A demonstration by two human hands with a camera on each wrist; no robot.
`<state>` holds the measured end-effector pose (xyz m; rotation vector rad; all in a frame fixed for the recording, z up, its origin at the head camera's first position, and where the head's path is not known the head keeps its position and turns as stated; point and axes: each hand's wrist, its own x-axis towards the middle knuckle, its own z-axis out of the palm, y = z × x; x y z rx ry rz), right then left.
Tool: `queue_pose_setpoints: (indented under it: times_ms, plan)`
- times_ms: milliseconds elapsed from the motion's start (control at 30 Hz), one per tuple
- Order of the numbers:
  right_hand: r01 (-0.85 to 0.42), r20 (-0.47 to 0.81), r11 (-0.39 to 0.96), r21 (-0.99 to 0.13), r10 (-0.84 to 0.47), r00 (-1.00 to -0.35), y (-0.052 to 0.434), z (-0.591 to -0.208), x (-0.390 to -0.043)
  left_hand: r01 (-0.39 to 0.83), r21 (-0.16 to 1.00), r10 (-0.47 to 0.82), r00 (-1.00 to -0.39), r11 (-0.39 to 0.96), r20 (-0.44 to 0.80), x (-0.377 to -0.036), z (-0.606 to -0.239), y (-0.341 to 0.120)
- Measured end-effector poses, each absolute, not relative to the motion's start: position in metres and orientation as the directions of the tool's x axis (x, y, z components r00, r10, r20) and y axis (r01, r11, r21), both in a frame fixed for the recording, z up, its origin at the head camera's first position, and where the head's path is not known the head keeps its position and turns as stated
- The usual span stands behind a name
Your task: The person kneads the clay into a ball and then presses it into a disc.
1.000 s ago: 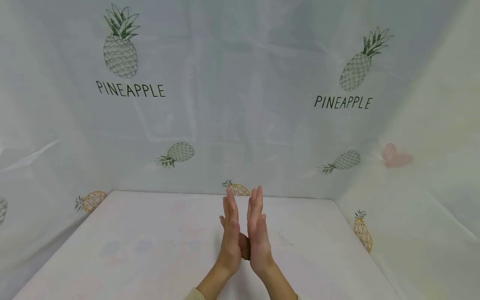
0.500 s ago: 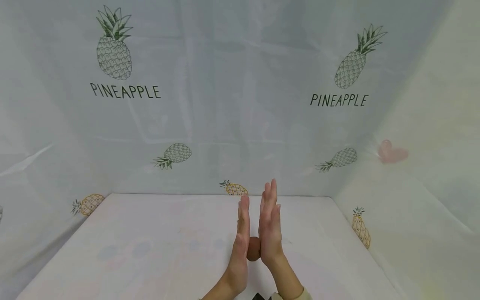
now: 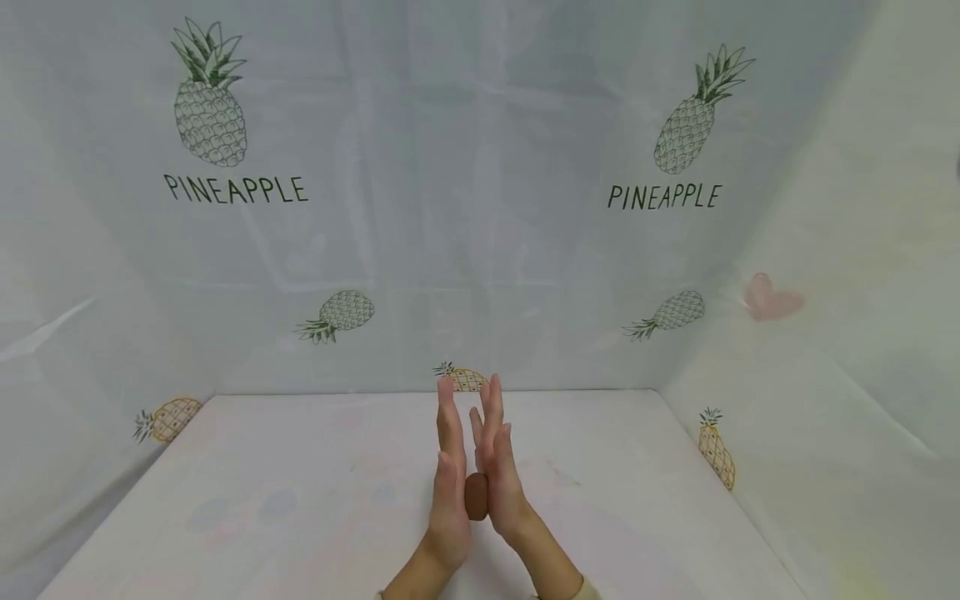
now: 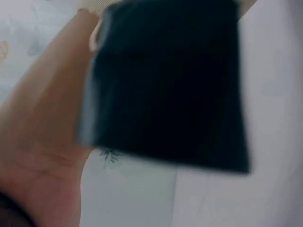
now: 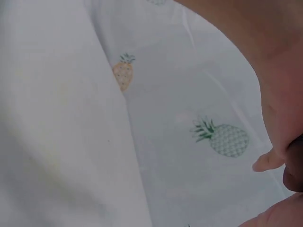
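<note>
Left hand [image 3: 448,492] and right hand [image 3: 501,483] stand upright above the counter [image 3: 300,500], fingers straight and together, palms pressing a brown lump [image 3: 476,497] between them, apparently rolling it.

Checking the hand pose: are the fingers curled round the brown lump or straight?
Straight. Both the left hand and right hand press flat palms against the brown lump, fingers pointing up.
</note>
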<state>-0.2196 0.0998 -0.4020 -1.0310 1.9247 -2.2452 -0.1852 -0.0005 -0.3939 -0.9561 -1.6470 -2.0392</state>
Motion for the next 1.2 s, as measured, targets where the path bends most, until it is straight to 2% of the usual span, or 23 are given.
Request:
queue_pose_setpoints:
  times_ms: [233, 500, 600, 767, 867, 1000, 1200]
  plan:
    - [-0.366, 0.44, -0.247, -0.897, -0.427, -0.79, 0.089, -0.401, -0.207, 0.575, 0.798, 0.031, -0.808, -0.179, 0.589, -0.2, -0.396, -0.013]
    - [-0.421, 0.473, -0.215, -0.881, -0.392, -0.789, 0.083, -0.396, -0.194, 0.607, 0.795, -0.092, -0.791, 0.01, 0.605, -0.223, -0.407, -0.026]
    - [-0.425, 0.474, -0.21, -0.88, -0.364, -0.802, 0.085, -0.394, -0.191, 0.588, 0.806, -0.075, -0.803, 0.065, 0.592, -0.225, -0.409, -0.023]
    - [-0.421, 0.471, -0.216, -0.881, -0.318, -0.823, 0.093, -0.389, -0.194, 0.634, 0.751, -0.001, -0.764, 0.184, 0.645, -0.22, -0.414, -0.011]
    - [-0.425, 0.486, -0.249, -0.871, -0.294, -0.823, 0.099, -0.384, -0.196, 0.677, 0.715, 0.059, -0.732, 0.175, 0.679, -0.215, -0.417, -0.003]
    - [-0.431, 0.506, -0.295, -0.853, -0.268, -0.82, 0.106, -0.377, -0.199, 0.713, 0.697, 0.144, -0.699, 0.075, 0.7, -0.207, -0.419, 0.004]
    - [-0.426, 0.515, -0.323, -0.845, -0.278, -0.811, 0.109, -0.377, -0.205, 0.559, 0.811, 0.2, -0.786, -0.172, 0.584, -0.19, -0.411, 0.005]
